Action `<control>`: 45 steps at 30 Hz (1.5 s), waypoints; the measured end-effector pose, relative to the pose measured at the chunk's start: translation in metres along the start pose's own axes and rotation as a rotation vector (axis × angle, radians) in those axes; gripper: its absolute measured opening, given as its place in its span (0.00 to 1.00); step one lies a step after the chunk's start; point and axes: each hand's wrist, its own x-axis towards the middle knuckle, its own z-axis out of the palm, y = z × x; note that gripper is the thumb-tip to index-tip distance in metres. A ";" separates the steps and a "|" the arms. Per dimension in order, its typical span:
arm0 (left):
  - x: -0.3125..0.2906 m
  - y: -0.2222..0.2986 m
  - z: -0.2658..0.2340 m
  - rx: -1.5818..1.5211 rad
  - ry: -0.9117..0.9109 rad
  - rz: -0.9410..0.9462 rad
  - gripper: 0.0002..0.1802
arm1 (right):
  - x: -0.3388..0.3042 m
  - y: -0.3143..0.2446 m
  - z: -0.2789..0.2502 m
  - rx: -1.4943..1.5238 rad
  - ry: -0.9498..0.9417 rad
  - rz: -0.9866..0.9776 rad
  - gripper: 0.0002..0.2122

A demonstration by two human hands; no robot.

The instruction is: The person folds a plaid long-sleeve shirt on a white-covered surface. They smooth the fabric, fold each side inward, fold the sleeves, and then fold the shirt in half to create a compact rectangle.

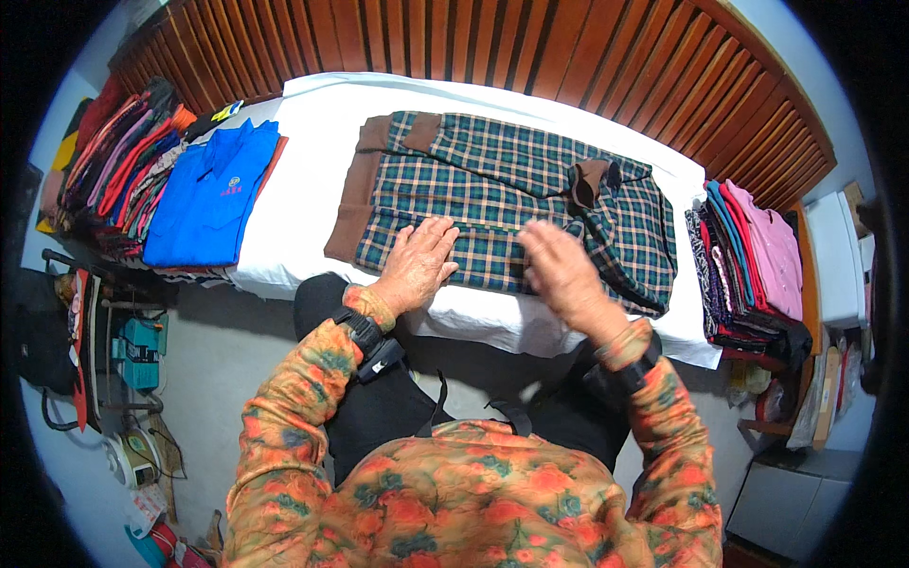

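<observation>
A green, navy and tan plaid shirt (473, 175) lies spread sideways across a white cloth. Its brown hem band (358, 189) is at the left, and the collar (589, 180) with a brown inside faces right. My left hand (417, 268) rests flat on the shirt's near edge, fingers stretched out and pointing away from me. Over the near part of the shirt, below the collar, is my right hand (566, 275), its fingers extended and a little blurred; whether it touches the fabric I cannot tell. Neither hand holds anything.
A blue polo shirt (208, 199) tops a pile at the left, beside many stacked folded clothes (123, 161). Another stack, with a pink shirt (765, 246) on it, stands at the right. A slatted wooden headboard (454, 43) borders the white cloth (312, 123) behind.
</observation>
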 end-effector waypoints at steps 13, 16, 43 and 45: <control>-0.005 -0.003 0.007 0.166 -0.071 -0.119 0.41 | 0.000 -0.020 0.067 0.013 -0.135 0.174 0.31; -0.013 -0.009 0.004 0.180 -0.061 -0.218 0.43 | -0.001 -0.020 0.067 0.007 -0.162 0.198 0.32; -0.006 0.015 0.014 0.233 0.247 -0.228 0.38 | -0.099 0.051 -0.025 -0.040 0.194 0.290 0.20; 0.001 0.028 0.019 0.198 0.230 -0.147 0.38 | -0.117 0.066 -0.036 -0.067 0.222 0.357 0.21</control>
